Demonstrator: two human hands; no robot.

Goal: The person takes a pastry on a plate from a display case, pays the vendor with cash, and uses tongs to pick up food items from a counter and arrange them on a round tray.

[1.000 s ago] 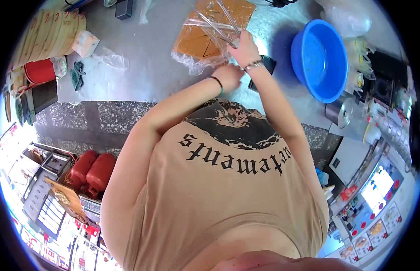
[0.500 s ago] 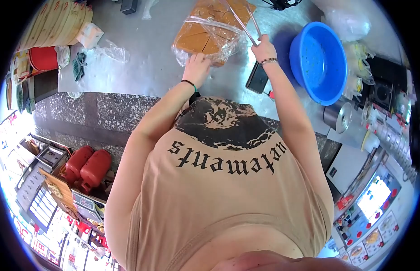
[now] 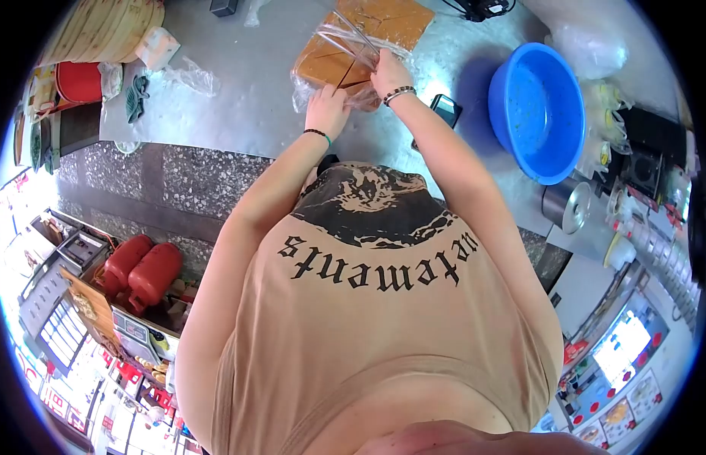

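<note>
A brown cake-like slab [image 3: 326, 62], scored with straight cut lines, lies on the metal table partly covered by clear plastic wrap [image 3: 298, 92]. At its near left corner, my left hand [image 3: 328, 110] has its fingers closed on the edge of the wrap. My right hand [image 3: 391, 76] grips a pair of metal tongs [image 3: 356, 32], which reach across the wrap and slab toward the far left. The tongs' far tips are hard to make out against the slab. Behind my right forearm lies a dark phone [image 3: 446, 111], partly hidden.
A large blue basin [image 3: 546, 114] stands to the right, with a lidded metal pot [image 3: 567, 203] nearer. Bamboo steamers [image 3: 102, 30], a tissue pack [image 3: 157, 48] and a green cloth [image 3: 136, 98] are on the left. Red gas cylinders [image 3: 154, 274] stand below the table.
My right hand has moved left with the tongs, bringing them across the plastic wrap. My right forearm now covers part of the phone. My left hand stays at the slab's near edge.
</note>
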